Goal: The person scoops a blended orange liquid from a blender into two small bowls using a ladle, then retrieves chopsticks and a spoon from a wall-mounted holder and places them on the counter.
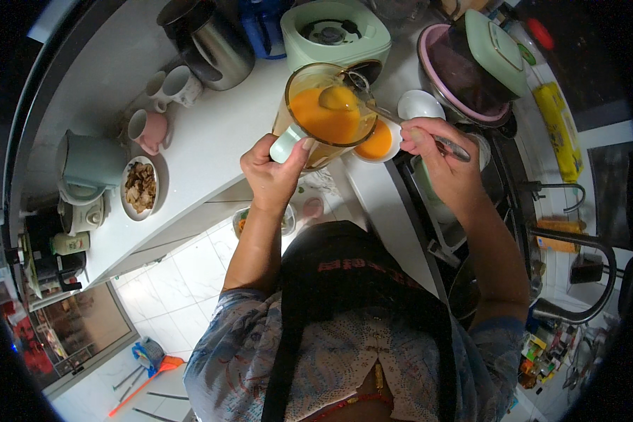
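My left hand [277, 169] grips the pale green handle of a clear blender jug [324, 113], which is tilted and holds a thick orange liquid. My right hand [443, 158] is closed around the handle of a metal spoon [387, 112], whose bowl is inside the jug at the surface of the liquid. Below the jug's rim, partly hidden by it, a white bowl [395, 145] holds more of the orange liquid. Just behind my right hand stands a second white bowl [421, 104]. The pale green blender base [337, 45] is beyond the jug.
Left on the counter [211, 132] are a plate of cooked food [140, 189], a pink mug [147, 129], white mugs [182, 86] and a steel kettle [224, 58]. A pink-rimmed basin [427, 53] stands at the back right. The sink with its black faucet [604, 274] lies to the right.
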Action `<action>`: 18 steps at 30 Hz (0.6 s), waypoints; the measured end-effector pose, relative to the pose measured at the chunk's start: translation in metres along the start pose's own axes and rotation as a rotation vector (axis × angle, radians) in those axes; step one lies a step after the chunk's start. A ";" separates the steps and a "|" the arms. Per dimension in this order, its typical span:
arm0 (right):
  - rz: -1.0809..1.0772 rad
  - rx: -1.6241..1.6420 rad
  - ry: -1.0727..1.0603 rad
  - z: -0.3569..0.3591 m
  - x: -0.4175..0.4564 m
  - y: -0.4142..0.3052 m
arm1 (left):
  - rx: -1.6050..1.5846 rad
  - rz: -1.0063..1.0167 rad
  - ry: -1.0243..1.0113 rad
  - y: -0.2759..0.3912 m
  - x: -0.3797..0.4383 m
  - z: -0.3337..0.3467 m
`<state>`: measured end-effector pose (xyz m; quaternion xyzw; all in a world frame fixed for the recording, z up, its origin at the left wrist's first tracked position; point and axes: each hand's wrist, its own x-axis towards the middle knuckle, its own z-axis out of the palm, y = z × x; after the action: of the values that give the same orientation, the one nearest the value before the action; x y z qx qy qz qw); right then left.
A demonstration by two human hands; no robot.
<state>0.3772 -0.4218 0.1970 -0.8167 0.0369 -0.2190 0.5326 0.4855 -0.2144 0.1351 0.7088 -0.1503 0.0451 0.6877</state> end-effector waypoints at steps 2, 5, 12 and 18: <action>0.167 0.103 0.039 0.001 0.003 -0.003 | -0.009 0.009 -0.008 -0.005 0.000 -0.002; 0.340 0.196 0.100 -0.003 0.009 -0.008 | -0.019 0.002 -0.011 -0.006 0.000 -0.002; 0.489 0.270 0.215 -0.019 0.021 -0.022 | 0.034 0.024 -0.030 -0.002 0.000 -0.002; 0.454 0.183 0.358 -0.040 0.015 -0.045 | 0.049 0.012 0.046 -0.008 0.003 -0.003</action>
<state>0.3672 -0.4406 0.2550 -0.6847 0.2920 -0.2371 0.6242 0.4914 -0.2117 0.1284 0.7233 -0.1378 0.0693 0.6731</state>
